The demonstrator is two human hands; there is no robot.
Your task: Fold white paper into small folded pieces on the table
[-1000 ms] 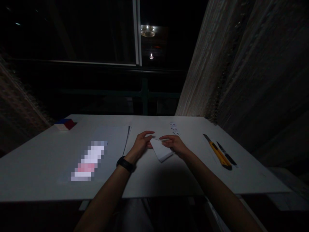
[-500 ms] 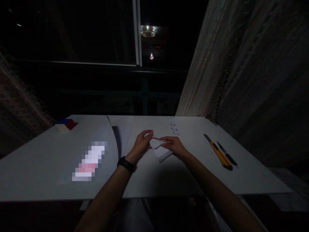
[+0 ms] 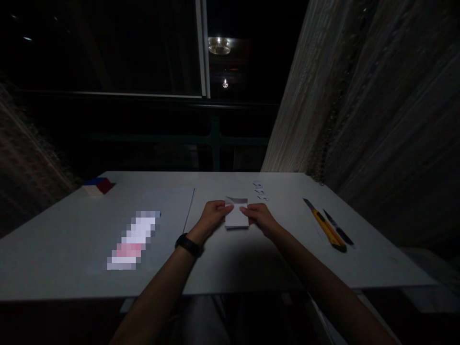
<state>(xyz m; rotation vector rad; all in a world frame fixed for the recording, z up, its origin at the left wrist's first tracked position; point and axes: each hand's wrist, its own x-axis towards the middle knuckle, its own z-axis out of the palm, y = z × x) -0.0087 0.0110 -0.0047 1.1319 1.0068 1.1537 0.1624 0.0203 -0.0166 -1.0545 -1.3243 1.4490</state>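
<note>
A small folded white paper (image 3: 236, 218) is held just above the table, its upper edge standing as a flap. My left hand (image 3: 213, 214), with a black band on the wrist, pinches its left side, thumb on the front face. On the opposite side my right hand (image 3: 261, 218) grips the paper the same way. The fingers behind the paper are hidden. Beyond my hands lie several small paper pieces with dark marks (image 3: 260, 190) in a slanting row.
To the right lie a yellow utility knife (image 3: 327, 230) and a dark pen-like tool (image 3: 339, 231). Paper sheets (image 3: 176, 211) and a blurred-out bright patch (image 3: 134, 239) are on the left. A coloured cube (image 3: 97, 186) sits at the far left of the white table (image 3: 251, 280).
The paper has turned from a slant to squarely facing me, and both thumbs now press its front. The raised sheet edge on the left has dropped flat.
</note>
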